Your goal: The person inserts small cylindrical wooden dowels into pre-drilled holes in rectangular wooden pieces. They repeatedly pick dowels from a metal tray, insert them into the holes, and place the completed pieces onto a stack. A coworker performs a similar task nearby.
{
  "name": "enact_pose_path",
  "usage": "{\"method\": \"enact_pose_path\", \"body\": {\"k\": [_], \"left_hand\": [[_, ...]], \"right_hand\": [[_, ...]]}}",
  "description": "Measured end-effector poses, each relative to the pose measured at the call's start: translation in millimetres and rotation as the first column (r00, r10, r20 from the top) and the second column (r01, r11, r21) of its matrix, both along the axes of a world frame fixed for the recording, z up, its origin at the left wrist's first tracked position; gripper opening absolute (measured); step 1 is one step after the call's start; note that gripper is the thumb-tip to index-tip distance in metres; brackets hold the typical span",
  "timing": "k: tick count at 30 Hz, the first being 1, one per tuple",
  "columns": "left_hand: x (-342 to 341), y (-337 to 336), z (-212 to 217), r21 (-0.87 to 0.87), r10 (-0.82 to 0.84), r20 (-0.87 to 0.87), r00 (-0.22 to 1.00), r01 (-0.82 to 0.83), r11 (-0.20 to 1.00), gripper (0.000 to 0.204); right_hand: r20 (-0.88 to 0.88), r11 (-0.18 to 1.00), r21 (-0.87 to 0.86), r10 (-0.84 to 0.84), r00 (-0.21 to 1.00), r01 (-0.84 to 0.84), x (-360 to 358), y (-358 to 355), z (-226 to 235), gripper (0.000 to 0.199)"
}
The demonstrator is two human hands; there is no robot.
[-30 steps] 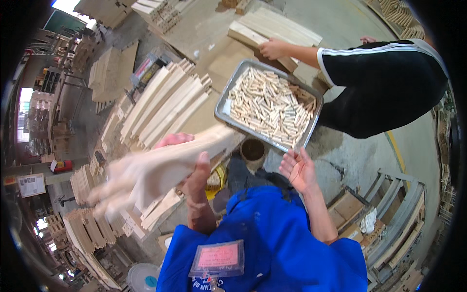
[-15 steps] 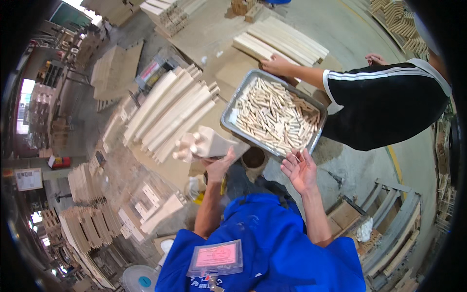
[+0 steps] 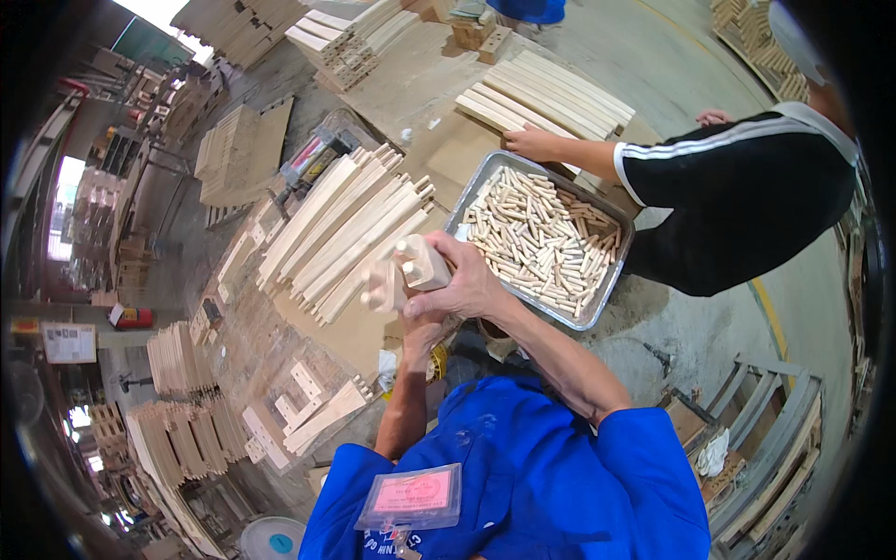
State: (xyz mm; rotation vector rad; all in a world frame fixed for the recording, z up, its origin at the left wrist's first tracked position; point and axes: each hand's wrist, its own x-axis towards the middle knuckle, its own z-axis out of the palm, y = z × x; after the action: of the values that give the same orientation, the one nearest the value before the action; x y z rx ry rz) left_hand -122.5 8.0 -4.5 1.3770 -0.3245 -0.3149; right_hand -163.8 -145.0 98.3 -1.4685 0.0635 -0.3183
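Two pale wooden pieces with dowels sticking out of their ends are held up over the bench. My right hand (image 3: 469, 285) is closed around the nearer-right wooden piece (image 3: 429, 268), thumb below and fingers over its far side. Underneath, my left hand (image 3: 425, 325) grips the lower wooden piece (image 3: 381, 287); its fingers are partly hidden behind my right hand. Just right of my hands is a grey metal tray (image 3: 571, 323) filled with loose wooden dowels (image 3: 541, 238).
Long wooden strips (image 3: 341, 233) lie stacked left of the tray. Past it, a co-worker's hand (image 3: 534, 144) rests on another strip stack (image 3: 551, 93). Drilled wooden parts (image 3: 303, 397) lie near left. A slatted frame (image 3: 761, 420) stands at right.
My right hand has left the tray's near edge, moved left and closed on a wooden piece. The pieces in my left hand are turned more upright.
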Motion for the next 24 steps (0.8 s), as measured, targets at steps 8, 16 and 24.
{"method": "enact_pose_path", "body": {"k": [8,16,24], "left_hand": [[-5.8,13.3,83.7,-0.070,0.231,0.111,0.966,-0.225,0.972,0.021],[-50.9,38.6,23.0,0.207,0.309,0.235,0.921,-0.359,0.910,0.007],[-16.0,32.8,16.8,0.197,0.282,0.297,0.912,-0.348,0.917,0.018]], "right_hand": [[0.311,0.920,-0.236,-0.233,0.922,0.312,-8.9,9.5,8.4,0.036],[0.339,0.907,-0.344,-0.122,0.933,0.244,-26.7,34.0,-8.6,0.032],[0.035,0.968,0.008,-0.252,0.967,0.252,2.7,27.0,-49.5,0.026]]}}
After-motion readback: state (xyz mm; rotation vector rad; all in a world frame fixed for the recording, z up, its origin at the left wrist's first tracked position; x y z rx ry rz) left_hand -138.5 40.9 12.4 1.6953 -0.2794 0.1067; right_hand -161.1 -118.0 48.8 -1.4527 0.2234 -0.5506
